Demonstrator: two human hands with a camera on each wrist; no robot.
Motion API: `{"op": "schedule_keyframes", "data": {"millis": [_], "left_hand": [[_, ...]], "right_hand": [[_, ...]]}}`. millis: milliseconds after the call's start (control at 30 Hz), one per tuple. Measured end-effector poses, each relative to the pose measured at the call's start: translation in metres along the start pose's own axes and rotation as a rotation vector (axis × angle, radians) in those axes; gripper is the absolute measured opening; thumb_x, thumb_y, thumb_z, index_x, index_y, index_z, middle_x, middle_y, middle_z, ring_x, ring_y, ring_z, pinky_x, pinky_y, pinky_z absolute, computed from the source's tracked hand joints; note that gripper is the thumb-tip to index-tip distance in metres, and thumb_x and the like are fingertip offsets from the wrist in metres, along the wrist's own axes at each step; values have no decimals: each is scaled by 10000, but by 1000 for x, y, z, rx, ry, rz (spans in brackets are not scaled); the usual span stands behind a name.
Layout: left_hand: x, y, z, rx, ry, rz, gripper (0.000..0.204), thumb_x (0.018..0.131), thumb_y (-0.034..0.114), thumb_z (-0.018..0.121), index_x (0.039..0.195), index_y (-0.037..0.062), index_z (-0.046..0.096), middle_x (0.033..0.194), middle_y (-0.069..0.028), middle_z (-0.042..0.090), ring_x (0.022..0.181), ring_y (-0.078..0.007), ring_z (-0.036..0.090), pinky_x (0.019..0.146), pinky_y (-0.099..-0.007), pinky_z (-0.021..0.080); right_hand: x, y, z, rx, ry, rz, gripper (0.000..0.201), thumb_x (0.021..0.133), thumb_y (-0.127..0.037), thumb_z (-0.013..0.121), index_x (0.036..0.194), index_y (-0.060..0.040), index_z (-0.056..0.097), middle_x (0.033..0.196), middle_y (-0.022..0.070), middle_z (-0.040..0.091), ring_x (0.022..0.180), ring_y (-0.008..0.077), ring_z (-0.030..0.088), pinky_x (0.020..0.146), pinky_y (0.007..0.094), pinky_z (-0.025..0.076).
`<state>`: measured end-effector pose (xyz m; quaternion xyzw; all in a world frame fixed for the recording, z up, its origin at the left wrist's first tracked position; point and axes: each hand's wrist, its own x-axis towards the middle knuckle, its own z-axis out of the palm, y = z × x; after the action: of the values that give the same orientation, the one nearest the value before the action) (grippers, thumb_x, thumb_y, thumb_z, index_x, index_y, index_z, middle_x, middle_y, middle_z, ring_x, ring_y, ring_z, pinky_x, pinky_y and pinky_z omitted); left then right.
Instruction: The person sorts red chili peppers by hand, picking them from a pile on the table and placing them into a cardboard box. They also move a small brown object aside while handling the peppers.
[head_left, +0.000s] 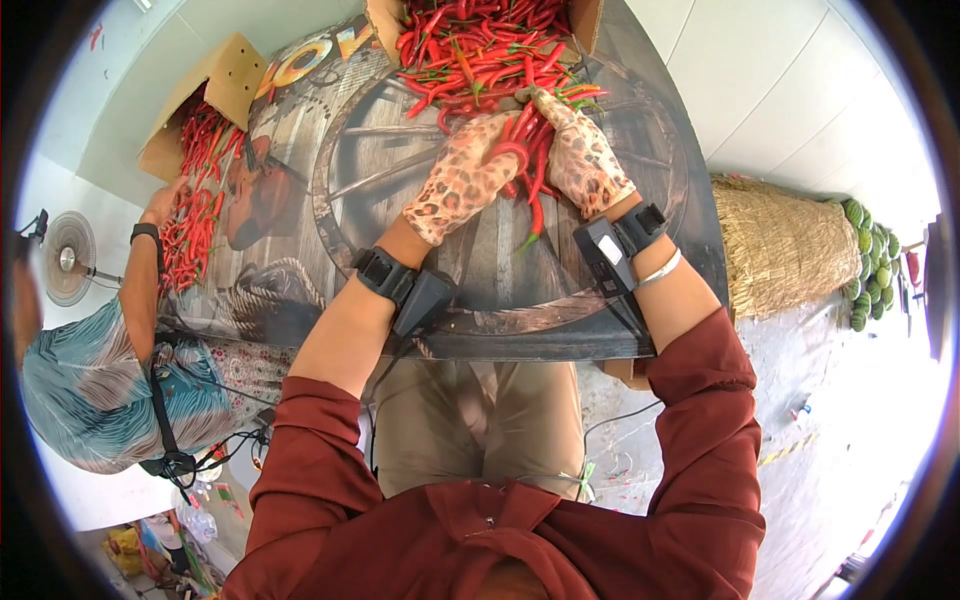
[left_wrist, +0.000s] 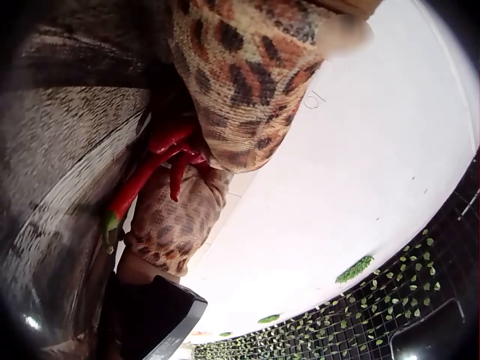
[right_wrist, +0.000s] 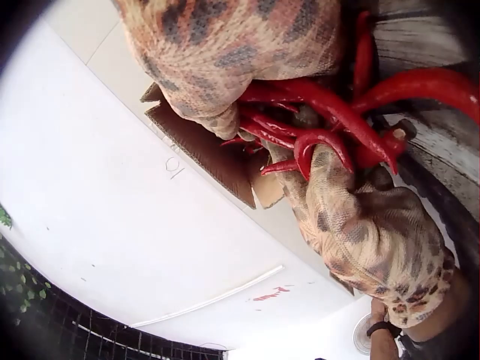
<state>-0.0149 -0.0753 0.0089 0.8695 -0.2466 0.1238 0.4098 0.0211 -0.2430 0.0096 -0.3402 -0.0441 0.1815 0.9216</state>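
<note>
Both hands wear leopard-print gloves and meet at the near edge of a heap of red chilies. The left hand holds some chilies, its fingers curled round them in the right wrist view, where a bent chili lies over the fingers. The right hand grips the stem side of the same bunch, with several chilies hanging between the palms toward the person. In the left wrist view a chili with a green stem sticks out below the hands.
A cardboard box surrounds the heap's far part. At the left, another person's hand is by chilies spilling from a second box. A straw-coloured roll and watermelons lie right of the table.
</note>
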Motion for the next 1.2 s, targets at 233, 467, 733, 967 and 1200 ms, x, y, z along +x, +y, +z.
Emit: {"op": "schedule_keyframes", "data": {"millis": [233,467,733,967,1200], "left_hand": [[0,9,0,34,39,-19,434,883,205,569,1232,-44,501,1195,-215,550,1123,-314,524,970,-361,409],[0,10,1,71,42,2,382,897,190,577,1207,-27,527,1170,-182,569,1095,-276,547,937,-345,428],[-1,20,-4,5,12,-38,344,902,187,573,1190,2,544,1150,-156,576,1068,-258,558,909,-341,440],[3,19,-2,-60,-7,-114,359,900,213,577,1189,2,543,1136,-160,572,1055,-269,561,898,-346,444],[1,9,3,70,45,-51,359,893,218,582,1181,6,552,1130,-158,574,1042,-275,566,892,-350,446]], "right_hand": [[-2,-4,1,-64,-38,-11,233,936,-168,515,1093,-7,578,1022,95,634,939,183,615,832,320,505],[-7,-5,4,-104,-5,-15,253,943,-175,502,1111,-4,579,1054,101,625,972,173,601,853,300,489],[-2,-1,-5,-548,-107,-170,292,975,-147,388,1131,33,556,1066,133,627,1001,189,595,870,299,470],[-5,-7,2,-293,-87,-47,283,971,-143,404,1129,34,557,1046,119,630,975,179,595,867,293,467],[3,-1,-10,-401,-128,-105,252,960,-147,453,1116,14,568,1016,100,629,947,156,594,844,283,475]]}}
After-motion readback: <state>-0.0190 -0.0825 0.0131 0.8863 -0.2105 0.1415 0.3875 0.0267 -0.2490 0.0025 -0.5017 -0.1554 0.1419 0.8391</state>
